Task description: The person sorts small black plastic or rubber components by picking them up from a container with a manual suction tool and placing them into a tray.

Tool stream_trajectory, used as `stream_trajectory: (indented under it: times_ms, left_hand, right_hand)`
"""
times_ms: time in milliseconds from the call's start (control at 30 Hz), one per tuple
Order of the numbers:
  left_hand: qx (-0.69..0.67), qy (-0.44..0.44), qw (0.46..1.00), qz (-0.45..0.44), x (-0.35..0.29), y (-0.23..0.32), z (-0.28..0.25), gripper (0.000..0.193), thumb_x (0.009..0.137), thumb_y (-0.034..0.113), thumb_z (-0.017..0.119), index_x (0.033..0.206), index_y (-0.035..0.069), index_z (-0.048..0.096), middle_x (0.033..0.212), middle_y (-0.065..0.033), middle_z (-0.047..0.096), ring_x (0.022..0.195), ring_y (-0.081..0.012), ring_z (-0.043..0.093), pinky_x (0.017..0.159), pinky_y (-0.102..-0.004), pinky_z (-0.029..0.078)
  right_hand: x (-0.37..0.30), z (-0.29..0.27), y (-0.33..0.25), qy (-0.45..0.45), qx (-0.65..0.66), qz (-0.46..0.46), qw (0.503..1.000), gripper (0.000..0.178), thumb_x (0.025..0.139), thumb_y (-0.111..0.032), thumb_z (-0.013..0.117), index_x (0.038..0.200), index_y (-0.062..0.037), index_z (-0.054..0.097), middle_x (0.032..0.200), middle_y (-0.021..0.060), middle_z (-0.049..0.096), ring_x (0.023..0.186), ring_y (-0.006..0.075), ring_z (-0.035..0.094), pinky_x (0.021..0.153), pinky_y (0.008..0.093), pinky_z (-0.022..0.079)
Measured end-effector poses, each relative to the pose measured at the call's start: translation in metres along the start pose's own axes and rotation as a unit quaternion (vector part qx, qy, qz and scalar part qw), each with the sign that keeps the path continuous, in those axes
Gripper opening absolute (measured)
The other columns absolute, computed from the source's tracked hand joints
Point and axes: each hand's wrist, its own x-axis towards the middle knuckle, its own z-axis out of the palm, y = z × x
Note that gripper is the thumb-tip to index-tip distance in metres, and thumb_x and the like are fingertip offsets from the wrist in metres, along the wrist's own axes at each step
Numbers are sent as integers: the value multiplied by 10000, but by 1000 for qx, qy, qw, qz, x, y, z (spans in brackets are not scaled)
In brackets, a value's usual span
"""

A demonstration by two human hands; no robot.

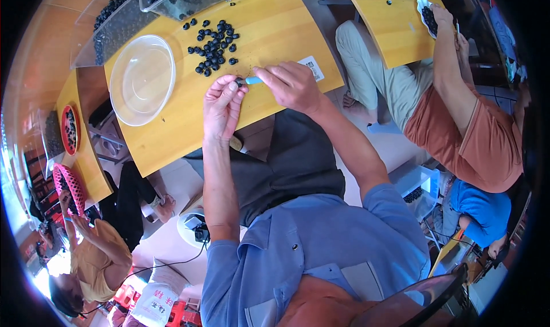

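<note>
My left hand [222,106] pinches a single blueberry [239,82] between thumb and fingertips, close to the near side of the wooden table [275,29]. Closed round a small light-blue tool [253,80], my right hand [295,87] brings its end up against that berry; the tip is too small to make out. Just beyond both hands lies a loose heap of blueberries [213,53]. To the left of the heap stands a round clear plastic bowl [171,78], with no berries visible in it.
Clear bins of blueberries [197,0] stand at the table's far left. A white printed card [311,68] lies right of my right hand. A co-worker [458,109] sits at the right table, another person [94,252] at the left with a pink basket [70,189].
</note>
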Motion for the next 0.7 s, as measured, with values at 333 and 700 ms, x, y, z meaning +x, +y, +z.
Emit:
stream_trajectory:
  times_ms: [333,700]
  left_hand:
    - [7,-10,1000,1,-1,-1,2,201,999,-29,689,1199,-22,676,1068,-157,762,905,-219,740,829,-276,605]
    - [-21,-18,1000,-7,-3,5,-3,193,988,-24,709,1173,14,671,1076,-174,766,904,-213,750,819,-270,613]
  right_hand:
    - [-1,-1,1,-6,6,2,1000,352,794,-81,712,1140,-23,741,837,37,639,678,190,637,598,343,529]
    - [3,6,1,-5,-35,48,998,305,816,-35,717,1121,-38,729,809,46,634,679,212,647,594,358,531]
